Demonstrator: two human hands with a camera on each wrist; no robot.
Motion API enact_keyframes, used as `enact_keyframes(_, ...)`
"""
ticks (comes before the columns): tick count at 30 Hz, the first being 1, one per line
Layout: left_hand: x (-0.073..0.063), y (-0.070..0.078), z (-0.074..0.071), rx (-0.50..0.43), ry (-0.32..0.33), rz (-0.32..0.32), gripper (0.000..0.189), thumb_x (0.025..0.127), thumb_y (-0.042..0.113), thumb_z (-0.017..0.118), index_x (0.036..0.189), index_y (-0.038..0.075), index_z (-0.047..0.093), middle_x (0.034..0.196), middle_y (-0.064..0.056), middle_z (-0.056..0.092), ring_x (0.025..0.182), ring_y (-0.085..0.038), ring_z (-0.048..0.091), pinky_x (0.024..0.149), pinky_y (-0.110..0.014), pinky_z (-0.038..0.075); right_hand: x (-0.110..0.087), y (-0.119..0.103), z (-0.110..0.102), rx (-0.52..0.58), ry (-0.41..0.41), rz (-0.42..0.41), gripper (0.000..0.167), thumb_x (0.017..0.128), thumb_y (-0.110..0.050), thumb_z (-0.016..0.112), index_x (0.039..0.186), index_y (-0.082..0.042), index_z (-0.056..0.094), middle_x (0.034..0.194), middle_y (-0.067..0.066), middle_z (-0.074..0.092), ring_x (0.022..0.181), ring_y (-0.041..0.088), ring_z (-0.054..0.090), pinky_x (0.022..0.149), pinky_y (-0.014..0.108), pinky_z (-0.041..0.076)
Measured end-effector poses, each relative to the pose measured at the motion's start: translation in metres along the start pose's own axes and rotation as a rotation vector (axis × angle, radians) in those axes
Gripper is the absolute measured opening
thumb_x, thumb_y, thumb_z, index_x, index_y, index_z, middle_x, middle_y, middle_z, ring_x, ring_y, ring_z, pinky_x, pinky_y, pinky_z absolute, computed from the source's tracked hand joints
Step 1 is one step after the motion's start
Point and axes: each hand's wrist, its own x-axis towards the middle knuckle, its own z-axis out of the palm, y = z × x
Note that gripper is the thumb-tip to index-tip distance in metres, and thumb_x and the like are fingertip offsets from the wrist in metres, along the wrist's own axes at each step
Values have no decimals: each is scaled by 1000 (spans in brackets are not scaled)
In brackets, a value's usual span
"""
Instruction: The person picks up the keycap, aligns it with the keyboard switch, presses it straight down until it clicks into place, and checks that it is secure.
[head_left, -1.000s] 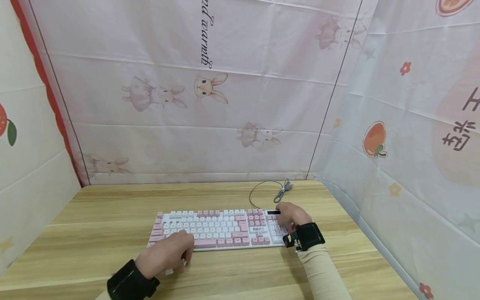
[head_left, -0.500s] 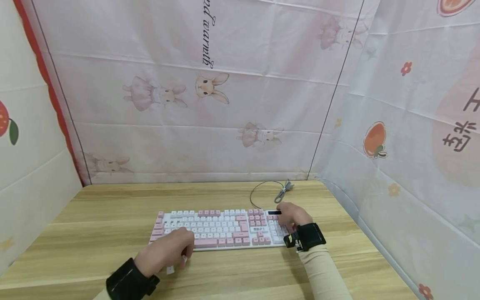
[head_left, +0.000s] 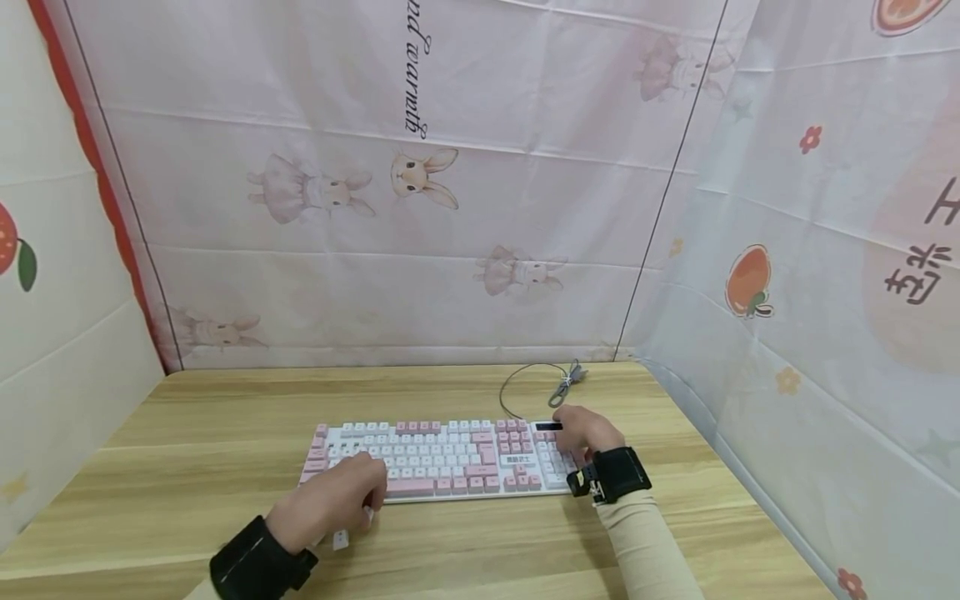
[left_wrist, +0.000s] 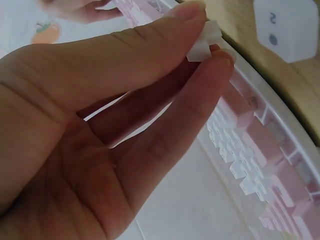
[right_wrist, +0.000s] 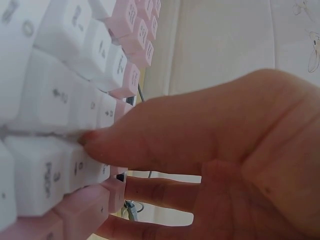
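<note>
A pink and white keyboard [head_left: 435, 461] lies across the table, its left front partly hidden by my left hand [head_left: 330, 500]. In the left wrist view, that hand's thumb and fingertip pinch a small white keycap [left_wrist: 201, 49] just off the keyboard's front edge. A loose white keycap [left_wrist: 287, 30] marked with a 2-like sign rests on the wood, close by the left hand. At the number pad, my right hand [head_left: 588, 429] holds the keyboard's right end. Its thumb [right_wrist: 120, 137] lies on the white number keys, while the other fingertips are hidden past the edge.
A grey cable [head_left: 566, 385], bundled near its plug, runs behind the keyboard's right side. The wooden table [head_left: 465, 554] is bordered by a printed cloth at the back [head_left: 450, 308] and another cloth wall at the right [head_left: 795, 333].
My left hand has shifted very slightly up and left, and a bit more of the loose keycap shows. The right hand keeps its place on the keyboard.
</note>
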Motion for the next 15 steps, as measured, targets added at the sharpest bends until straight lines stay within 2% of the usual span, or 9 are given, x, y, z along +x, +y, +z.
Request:
enact_keyframes(4, 1, -1, -1, -15, -13, 12, 30, 70, -13, 81, 78, 11, 66, 75, 4, 59, 69, -9, 47, 61, -24, 43, 0, 0, 0, 24, -1, 6, 59, 85, 4, 65, 143, 1, 55, 129, 18, 63, 91, 26, 63, 61, 41, 59)
enact_keyframes(10, 2, -3, -2, -19, 4, 60, 27, 69, -16, 75, 76, 10, 69, 70, 4, 60, 63, -7, 44, 57, -23, 41, 1, -1, 0, 10, 1, 0, 53, 84, 3, 66, 137, 0, 60, 121, 15, 65, 89, 26, 63, 61, 42, 60)
enact_keyframes(15, 3, -3, -1, -13, 27, 47, 29, 69, -17, 70, 78, 11, 69, 74, 4, 62, 66, -7, 46, 59, -24, 42, 3, 0, 0, 9, -3, 2, 51, 84, 2, 66, 134, 0, 61, 117, 14, 66, 87, 25, 63, 62, 42, 59)
